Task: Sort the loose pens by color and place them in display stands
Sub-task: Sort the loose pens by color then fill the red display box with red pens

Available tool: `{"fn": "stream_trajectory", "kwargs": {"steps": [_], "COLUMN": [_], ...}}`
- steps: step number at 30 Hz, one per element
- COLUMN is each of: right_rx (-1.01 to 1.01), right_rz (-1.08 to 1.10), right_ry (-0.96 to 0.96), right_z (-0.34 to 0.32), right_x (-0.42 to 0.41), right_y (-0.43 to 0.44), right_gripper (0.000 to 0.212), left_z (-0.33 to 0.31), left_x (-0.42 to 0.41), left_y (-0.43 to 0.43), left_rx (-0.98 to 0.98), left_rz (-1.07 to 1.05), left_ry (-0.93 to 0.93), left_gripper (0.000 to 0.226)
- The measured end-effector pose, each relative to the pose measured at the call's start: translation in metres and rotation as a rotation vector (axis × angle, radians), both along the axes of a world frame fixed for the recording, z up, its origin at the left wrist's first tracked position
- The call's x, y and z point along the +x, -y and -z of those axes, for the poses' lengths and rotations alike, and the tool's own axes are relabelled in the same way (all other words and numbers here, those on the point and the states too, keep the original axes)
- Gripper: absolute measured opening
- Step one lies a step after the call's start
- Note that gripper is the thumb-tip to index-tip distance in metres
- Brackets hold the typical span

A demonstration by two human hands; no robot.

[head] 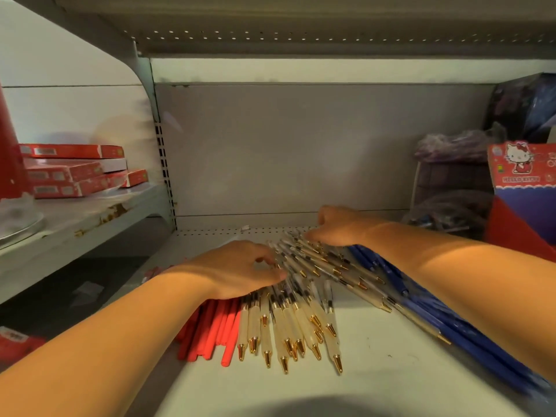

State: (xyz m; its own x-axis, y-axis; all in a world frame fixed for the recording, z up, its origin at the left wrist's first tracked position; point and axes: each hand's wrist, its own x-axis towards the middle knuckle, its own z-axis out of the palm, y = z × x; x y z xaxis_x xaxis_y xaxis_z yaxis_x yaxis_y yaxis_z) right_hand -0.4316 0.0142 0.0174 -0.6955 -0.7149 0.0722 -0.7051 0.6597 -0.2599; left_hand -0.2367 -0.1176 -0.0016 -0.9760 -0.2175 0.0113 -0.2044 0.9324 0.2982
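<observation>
Loose pens lie in a fan on the pale grey metal shelf (376, 374), already grouped by colour. Plain red pens (210, 329) sit at the near left. Clear cream-bodied pens with gold tips (288, 320) fill the middle, tips pointing near. Dark blue pens (451, 320) run along the right, partly under the right forearm.

The left hand (240, 269) lies palm down over the far ends of the red and clear pens, fingers bent onto the pile. Blur hides whether it grips any. The right hand (340, 225) is farther back, over the far ends of the slanted clear pens, with fingers curled down and thumb towards the left. Whether it pinches a pen cannot be told.

At the right edge stands a red and blue cardboard display box with a cartoon cat print (517, 170), close beside the blue pens. Behind it are a crumpled purple plastic bundle (451, 147) and a dark printed box (526, 100). A clear plastic bag of pens (445, 212) lies just beyond the right wrist. A stack of flat red boxes (75, 171) rests on the neighbouring shelf at the left. A small white scrap (245, 227) lies at the far edge of the shelf.
</observation>
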Motion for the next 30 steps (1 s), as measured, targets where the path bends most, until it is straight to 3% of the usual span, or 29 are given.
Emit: {"fn": "stream_trajectory", "kwargs": {"steps": [2,5,10,17,26,30], "right_rx": [0.049,0.114,0.141,0.222,-0.036,-0.138], "right_rz": [0.039,0.074,0.038,-0.025,-0.046,0.006], "right_ry": [0.053,0.111,0.18,0.057,0.075,0.305], "right_z": [0.007,0.018,0.017,0.013,-0.019,-0.033], "right_x": [-0.01,-0.021,-0.019,-0.01,-0.006,0.027], "right_y": [0.016,0.034,0.056,0.07,0.046,0.016], "right_gripper": [0.069,0.047,0.024,0.017,0.016,0.011], "left_z": [-0.003,-0.009,-0.01,-0.007,-0.006,-0.006], "left_x": [0.0,0.0,0.001,0.002,0.001,0.001], "left_y": [-0.003,-0.014,-0.027,-0.029,-0.021,-0.018], "left_rx": [-0.009,-0.002,-0.026,-0.01,0.003,0.016], "left_rz": [0.012,0.025,0.075,0.099,0.092,0.059], "left_ry": [0.014,0.031,0.065,0.08,0.119,0.125], "left_gripper": [0.065,0.073,0.063,0.059,0.068,0.077]}}
